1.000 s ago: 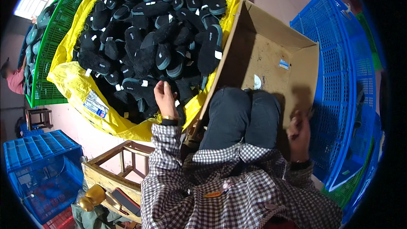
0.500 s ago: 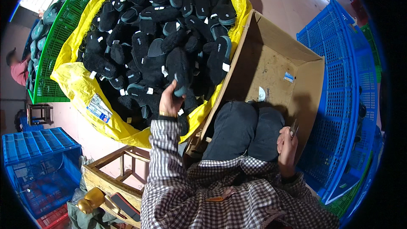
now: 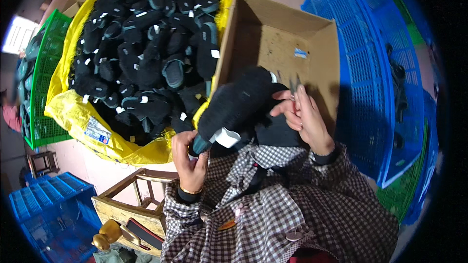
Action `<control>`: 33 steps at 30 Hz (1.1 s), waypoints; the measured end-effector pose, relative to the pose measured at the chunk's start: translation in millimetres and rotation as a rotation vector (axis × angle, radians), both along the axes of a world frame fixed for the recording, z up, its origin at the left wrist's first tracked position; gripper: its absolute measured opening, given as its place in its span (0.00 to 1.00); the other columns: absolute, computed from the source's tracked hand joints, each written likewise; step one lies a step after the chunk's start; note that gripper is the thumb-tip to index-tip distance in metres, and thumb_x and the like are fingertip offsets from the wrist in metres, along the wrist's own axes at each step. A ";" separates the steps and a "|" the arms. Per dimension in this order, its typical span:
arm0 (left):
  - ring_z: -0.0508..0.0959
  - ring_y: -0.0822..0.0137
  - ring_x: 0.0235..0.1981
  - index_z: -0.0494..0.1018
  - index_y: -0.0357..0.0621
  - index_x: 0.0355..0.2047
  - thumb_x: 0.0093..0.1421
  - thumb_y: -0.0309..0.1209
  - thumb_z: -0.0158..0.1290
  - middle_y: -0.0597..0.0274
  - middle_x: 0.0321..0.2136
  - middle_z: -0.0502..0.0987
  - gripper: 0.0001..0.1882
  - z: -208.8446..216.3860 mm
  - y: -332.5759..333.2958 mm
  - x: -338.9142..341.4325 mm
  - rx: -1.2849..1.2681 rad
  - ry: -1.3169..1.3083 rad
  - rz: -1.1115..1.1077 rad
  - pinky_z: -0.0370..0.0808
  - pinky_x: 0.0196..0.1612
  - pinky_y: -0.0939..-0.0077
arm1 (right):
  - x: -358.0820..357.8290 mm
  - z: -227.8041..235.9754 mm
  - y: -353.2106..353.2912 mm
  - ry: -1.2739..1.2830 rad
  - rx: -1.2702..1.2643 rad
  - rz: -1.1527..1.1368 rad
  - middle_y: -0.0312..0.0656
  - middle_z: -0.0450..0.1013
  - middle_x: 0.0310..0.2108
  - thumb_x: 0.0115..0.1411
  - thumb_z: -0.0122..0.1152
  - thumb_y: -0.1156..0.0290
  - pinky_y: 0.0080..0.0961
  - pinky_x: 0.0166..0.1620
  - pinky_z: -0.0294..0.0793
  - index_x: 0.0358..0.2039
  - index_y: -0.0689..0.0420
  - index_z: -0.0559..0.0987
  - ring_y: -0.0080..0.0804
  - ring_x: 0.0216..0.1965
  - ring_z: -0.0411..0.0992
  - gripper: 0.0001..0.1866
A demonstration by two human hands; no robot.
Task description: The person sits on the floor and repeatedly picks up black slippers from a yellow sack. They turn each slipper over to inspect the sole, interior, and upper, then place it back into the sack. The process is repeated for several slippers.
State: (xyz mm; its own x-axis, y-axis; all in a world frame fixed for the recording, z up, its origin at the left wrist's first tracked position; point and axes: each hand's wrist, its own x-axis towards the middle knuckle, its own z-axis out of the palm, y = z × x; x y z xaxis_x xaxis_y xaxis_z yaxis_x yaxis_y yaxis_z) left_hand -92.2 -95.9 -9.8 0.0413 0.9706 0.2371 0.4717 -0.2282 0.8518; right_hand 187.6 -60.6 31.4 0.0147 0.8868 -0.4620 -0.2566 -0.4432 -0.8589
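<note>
My left hand (image 3: 190,163) is closed on the dark teal end of a fuzzy black slipper (image 3: 239,100), which lies tilted above my lap. A white tag (image 3: 227,138) sticks out of the slipper near my left thumb. Close to the slipper's far end, my right hand (image 3: 309,119) holds small metal snips (image 3: 295,84); their pointed blades are blurred. Some fingers of that hand are spread beside the slipper. To the left, many similar slippers (image 3: 136,63) with white tags fill a big yellow sack (image 3: 61,109).
A cardboard box (image 3: 287,12) stands open before my knees, with a small blue-and-white scrap (image 3: 300,53) inside. Blue crates (image 3: 363,87) rise on the right. At left are a green crate (image 3: 41,78), a blue crate (image 3: 53,190) and a wooden stool (image 3: 117,204).
My left hand has brought the slipper from the sack back over my lap. My right hand, with the snips, has moved up and left towards it. The view has shifted rightward.
</note>
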 end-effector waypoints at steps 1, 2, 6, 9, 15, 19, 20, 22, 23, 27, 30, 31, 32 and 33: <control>0.69 0.51 0.41 0.70 0.38 0.42 0.40 0.18 0.57 0.51 0.38 0.71 0.24 7.2 -3.5 6.5 0.099 0.119 -0.022 0.66 0.45 0.64 | 4.4 -5.1 -1.9 0.089 -0.033 -0.029 0.33 0.66 0.19 0.70 0.35 0.50 0.12 0.15 0.49 0.37 0.57 0.73 0.10 0.12 0.49 0.24; 0.70 0.53 0.41 0.73 0.40 0.40 0.40 0.17 0.56 0.53 0.38 0.72 0.22 8.5 -9.9 10.0 0.132 0.223 -0.019 0.66 0.45 0.63 | 10.2 -12.9 -7.2 0.163 -0.061 -0.016 0.29 0.61 0.19 0.68 0.39 0.48 0.12 0.16 0.50 0.35 0.53 0.72 0.11 0.13 0.50 0.22; 0.72 0.59 0.39 0.76 0.46 0.38 0.45 0.23 0.58 0.61 0.38 0.74 0.17 -3.9 -35.8 13.3 0.475 0.597 -0.099 0.68 0.42 0.64 | 8.1 -14.9 -24.7 -0.154 -0.212 -0.119 0.29 0.63 0.27 0.59 0.56 0.44 0.12 0.22 0.52 0.39 0.58 0.72 0.12 0.21 0.55 0.26; 0.72 0.61 0.42 0.73 0.48 0.42 0.47 0.31 0.61 0.64 0.40 0.74 0.19 -1.7 -48.8 3.9 0.352 0.694 -0.425 0.68 0.43 0.64 | 25.4 -25.2 -32.5 -0.140 -0.100 0.254 0.33 0.69 0.33 0.57 0.63 0.62 0.15 0.34 0.66 0.47 0.65 0.73 0.15 0.33 0.65 0.23; 0.73 0.57 0.37 0.76 0.40 0.30 0.49 0.27 0.61 0.57 0.30 0.77 0.08 13.2 -31.4 24.4 -0.025 0.172 -0.374 0.68 0.42 0.65 | 40.5 -60.2 -52.5 -0.098 0.122 0.426 0.36 0.74 0.44 0.52 0.65 0.78 0.18 0.45 0.70 0.46 0.62 0.75 0.17 0.41 0.69 0.19; 0.73 0.62 0.40 0.75 0.36 0.40 0.54 0.25 0.57 0.57 0.37 0.76 0.12 14.8 -2.5 48.6 -0.234 0.018 -0.316 0.67 0.47 0.71 | 42.0 -54.0 -56.7 -0.105 0.180 0.469 0.36 0.74 0.46 0.51 0.65 0.81 0.18 0.47 0.71 0.46 0.62 0.75 0.17 0.44 0.69 0.20; 0.73 0.63 0.41 0.75 0.36 0.41 0.53 0.26 0.59 0.57 0.38 0.76 0.14 16.0 4.2 54.8 -0.330 -0.056 -0.379 0.67 0.49 0.72 | 41.7 -53.9 -58.7 -0.120 0.198 0.470 0.36 0.74 0.46 0.50 0.65 0.81 0.18 0.47 0.71 0.46 0.62 0.75 0.18 0.44 0.70 0.20; 0.74 0.61 0.45 0.75 0.37 0.43 0.50 0.26 0.62 0.55 0.39 0.77 0.18 23.6 16.7 69.1 -0.234 0.067 -0.585 0.68 0.49 0.73 | 39.3 -51.7 -59.2 -0.063 0.171 0.453 0.38 0.75 0.44 0.49 0.63 0.86 0.17 0.45 0.71 0.44 0.64 0.75 0.18 0.42 0.71 0.19; 0.75 0.60 0.43 0.76 0.37 0.42 0.49 0.27 0.63 0.54 0.39 0.77 0.18 20.4 19.5 76.5 -0.234 0.061 -0.630 0.69 0.48 0.72 | 37.6 -50.4 -60.5 -0.061 0.189 0.440 0.38 0.75 0.43 0.49 0.63 0.86 0.17 0.44 0.72 0.42 0.64 0.75 0.18 0.41 0.71 0.18; 0.76 0.59 0.37 0.78 0.38 0.37 0.46 0.28 0.65 0.54 0.34 0.78 0.16 13.1 27.0 95.2 -0.140 0.121 -0.753 0.73 0.42 0.71 | 35.7 -43.0 -65.8 -0.297 0.168 0.482 0.33 0.76 0.36 0.52 0.62 0.81 0.14 0.35 0.67 0.37 0.60 0.78 0.14 0.29 0.65 0.10; 0.76 0.60 0.32 0.78 0.38 0.32 0.46 0.27 0.65 0.57 0.28 0.77 0.12 -5.5 22.2 104.2 -0.084 0.024 -0.878 0.74 0.35 0.71 | 31.2 -72.2 -75.8 -0.097 0.151 0.287 0.31 0.74 0.29 0.54 0.59 0.80 0.14 0.33 0.65 0.34 0.59 0.78 0.14 0.25 0.61 0.06; 0.76 0.59 0.32 0.78 0.39 0.31 0.47 0.27 0.64 0.57 0.27 0.77 0.11 -10.5 13.4 107.2 -0.147 0.009 -0.849 0.74 0.35 0.71 | 27.8 -74.3 -76.9 -0.024 0.185 0.237 0.31 0.72 0.27 0.56 0.56 0.80 0.15 0.34 0.67 0.35 0.61 0.77 0.15 0.27 0.65 0.06; 0.77 0.59 0.31 0.78 0.39 0.30 0.47 0.26 0.64 0.57 0.27 0.77 0.09 -12.5 3.1 110.8 -0.209 -0.006 -0.817 0.74 0.35 0.71 | 24.7 -72.8 -74.8 -0.053 0.190 0.239 0.32 0.72 0.26 0.57 0.56 0.80 0.15 0.35 0.67 0.35 0.61 0.77 0.15 0.28 0.66 0.06; 0.77 0.58 0.31 0.77 0.39 0.29 0.49 0.24 0.62 0.56 0.26 0.77 0.07 -7.3 0.9 114.2 -0.080 0.090 -0.761 0.74 0.36 0.71 | 23.6 -69.2 -72.3 -0.089 0.192 0.229 0.32 0.72 0.26 0.57 0.55 0.80 0.16 0.36 0.68 0.35 0.62 0.76 0.15 0.29 0.68 0.05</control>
